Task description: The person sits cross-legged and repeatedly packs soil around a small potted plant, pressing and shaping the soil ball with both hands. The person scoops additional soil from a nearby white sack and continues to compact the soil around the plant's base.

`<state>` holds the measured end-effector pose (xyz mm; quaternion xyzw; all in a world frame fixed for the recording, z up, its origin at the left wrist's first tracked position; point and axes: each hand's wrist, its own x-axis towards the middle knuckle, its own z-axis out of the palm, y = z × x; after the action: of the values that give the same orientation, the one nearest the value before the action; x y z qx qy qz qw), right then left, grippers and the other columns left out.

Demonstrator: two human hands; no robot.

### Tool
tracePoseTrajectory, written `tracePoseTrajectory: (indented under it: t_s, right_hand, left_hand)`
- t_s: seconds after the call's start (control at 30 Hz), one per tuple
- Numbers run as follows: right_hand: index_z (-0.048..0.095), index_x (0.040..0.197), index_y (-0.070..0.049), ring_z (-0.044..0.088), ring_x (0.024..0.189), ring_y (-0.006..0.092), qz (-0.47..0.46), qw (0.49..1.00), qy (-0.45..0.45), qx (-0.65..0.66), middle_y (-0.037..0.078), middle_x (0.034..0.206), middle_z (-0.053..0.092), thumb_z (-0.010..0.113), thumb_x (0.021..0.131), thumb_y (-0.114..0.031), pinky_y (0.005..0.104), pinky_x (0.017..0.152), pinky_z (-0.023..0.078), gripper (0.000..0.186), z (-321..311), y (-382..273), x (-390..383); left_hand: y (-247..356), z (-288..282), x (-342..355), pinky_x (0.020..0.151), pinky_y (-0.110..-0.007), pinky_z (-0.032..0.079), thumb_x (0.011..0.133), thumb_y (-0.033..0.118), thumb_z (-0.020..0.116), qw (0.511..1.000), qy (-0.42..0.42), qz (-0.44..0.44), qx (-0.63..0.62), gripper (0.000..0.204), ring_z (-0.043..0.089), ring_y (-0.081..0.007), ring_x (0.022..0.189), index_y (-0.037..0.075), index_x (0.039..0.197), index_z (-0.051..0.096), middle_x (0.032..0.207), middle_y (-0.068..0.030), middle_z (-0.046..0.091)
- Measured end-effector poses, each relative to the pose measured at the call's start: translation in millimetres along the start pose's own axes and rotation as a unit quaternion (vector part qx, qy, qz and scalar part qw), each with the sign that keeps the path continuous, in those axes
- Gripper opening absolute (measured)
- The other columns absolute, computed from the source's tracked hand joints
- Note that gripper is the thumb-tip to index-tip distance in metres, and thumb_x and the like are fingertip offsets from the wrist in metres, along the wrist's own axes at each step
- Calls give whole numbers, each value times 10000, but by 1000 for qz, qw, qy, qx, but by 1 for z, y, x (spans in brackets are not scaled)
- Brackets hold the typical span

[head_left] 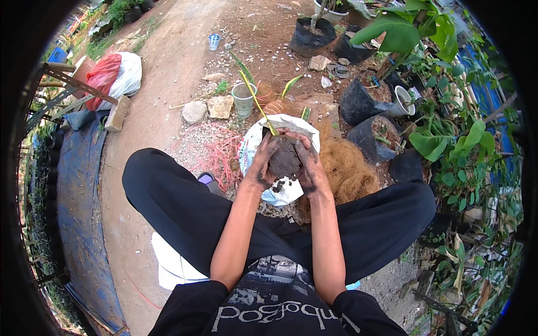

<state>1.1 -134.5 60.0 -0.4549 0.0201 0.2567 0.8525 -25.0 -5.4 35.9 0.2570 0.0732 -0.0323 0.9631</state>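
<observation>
Between my two hands sits a round clump of dark, wet soil. My left hand curves around its left side, and my right hand cups its right side; both are smeared with soil. A long yellow-green leaf rises from near the left fingertips, and whether it is rooted in the clump cannot be seen. Directly beneath is an open white sack, its rim rolled down and soil crumbs on its near flap. Brown coconut fibre lies in a heap beside my right hand.
Pink plastic string is tangled left of the sack. A clear plastic cup stands beyond it, near two stones. Black plant bags and a large-leaved plant line the right side. A blue tarp covers ground at left.
</observation>
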Motion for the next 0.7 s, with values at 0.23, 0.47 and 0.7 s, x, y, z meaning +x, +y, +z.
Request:
tracePoseTrajectory:
  t_s: [0.23,0.47,0.7]
  right_hand:
    - [516,1215,-60,556,1066,141,-17,1000,-14,-5,44,1169,566,612,904,-171,284,899,468,344,1,5,-2]
    - [549,1088,-76,575,996,133,0,997,44,66,29,1068,576,607,872,-105,276,842,497,226,1,16,6]
    - [560,1039,-109,561,986,121,20,995,55,77,5,1044,563,579,872,-109,260,831,483,168,3,21,5]
  left_hand:
    - [0,1,2,865,-300,500,880,235,657,994,47,20,101,394,581,-171,1037,80,1218,527,1138,-70,586]
    - [0,0,3,866,-295,472,923,306,573,996,53,-11,70,320,564,-138,1022,104,1169,544,1105,-47,583]
    - [-7,-5,6,847,-295,493,864,101,562,990,54,48,118,289,594,-161,980,45,1147,536,1080,-81,600]
